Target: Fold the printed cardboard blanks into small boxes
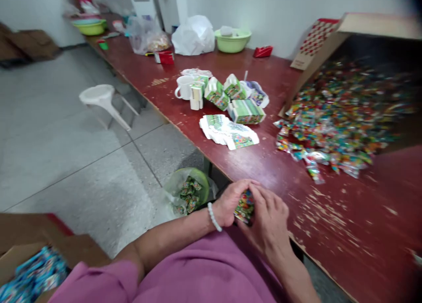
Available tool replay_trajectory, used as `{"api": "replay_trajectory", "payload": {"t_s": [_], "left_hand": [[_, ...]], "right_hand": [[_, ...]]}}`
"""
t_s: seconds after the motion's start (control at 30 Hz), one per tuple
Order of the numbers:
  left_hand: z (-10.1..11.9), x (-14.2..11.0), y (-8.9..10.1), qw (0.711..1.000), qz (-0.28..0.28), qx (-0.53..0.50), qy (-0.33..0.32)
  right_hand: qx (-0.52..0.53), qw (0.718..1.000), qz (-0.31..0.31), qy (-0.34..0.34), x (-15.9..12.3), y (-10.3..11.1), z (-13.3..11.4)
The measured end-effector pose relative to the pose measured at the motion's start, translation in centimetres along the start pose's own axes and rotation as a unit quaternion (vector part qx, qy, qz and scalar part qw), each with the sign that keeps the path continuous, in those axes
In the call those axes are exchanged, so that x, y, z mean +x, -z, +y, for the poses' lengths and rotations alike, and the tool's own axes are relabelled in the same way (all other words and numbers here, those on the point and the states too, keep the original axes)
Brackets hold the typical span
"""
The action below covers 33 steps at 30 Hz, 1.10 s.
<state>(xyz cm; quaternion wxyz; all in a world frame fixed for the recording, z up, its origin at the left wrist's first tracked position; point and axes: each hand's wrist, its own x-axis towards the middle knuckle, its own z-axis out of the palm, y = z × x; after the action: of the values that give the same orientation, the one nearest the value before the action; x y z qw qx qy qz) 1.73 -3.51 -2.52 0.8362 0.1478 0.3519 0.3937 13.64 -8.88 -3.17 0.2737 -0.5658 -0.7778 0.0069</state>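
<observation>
Both my hands meet at the near edge of the dark red table (273,171), closed together around a small colourful candy box (244,206). My left hand (231,202), with a white bead bracelet on its wrist, wraps the box from the left. From the right, my right hand (272,221) covers it with bent fingers. Further up the table lies a stack of flat green-and-white box blanks (229,131). Several folded boxes (245,111) stand behind them. A heap of wrapped candies (332,131) spills from a tipped cardboard carton (372,26) at the right.
A white mug (183,87), white plastic bags (194,35) and green bowls (232,40) stand further back. Below the table edge a green bucket (187,193) holds finished boxes. A white stool (103,100) stands on the grey floor. A carton (29,263) sits at lower left.
</observation>
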Motion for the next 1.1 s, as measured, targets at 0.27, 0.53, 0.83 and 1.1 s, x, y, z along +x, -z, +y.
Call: {"api": "replay_trajectory", "payload": {"t_s": [0.27,0.53,0.83,1.1], "left_hand": [[-0.2,-0.1,4.3,0.935,0.068,0.331,-0.108],[7.9,-0.6,15.7,0.752,0.279,0.563,-0.202],[11.3,4.7,8.9,0.548,0.288,0.707,-0.342],[12.1,10.8,2.9,0.347,0.201,0.86,-0.314]], "right_hand": [[0.085,0.991,-0.097,0.03,0.6,-2.3,0.2],[0.112,0.991,-0.057,-0.037,0.0,-2.9,3.0],[0.089,0.995,-0.045,-0.024,-0.6,-3.6,3.4],[0.099,0.995,-0.024,-0.021,-0.4,-3.7,3.2]]}}
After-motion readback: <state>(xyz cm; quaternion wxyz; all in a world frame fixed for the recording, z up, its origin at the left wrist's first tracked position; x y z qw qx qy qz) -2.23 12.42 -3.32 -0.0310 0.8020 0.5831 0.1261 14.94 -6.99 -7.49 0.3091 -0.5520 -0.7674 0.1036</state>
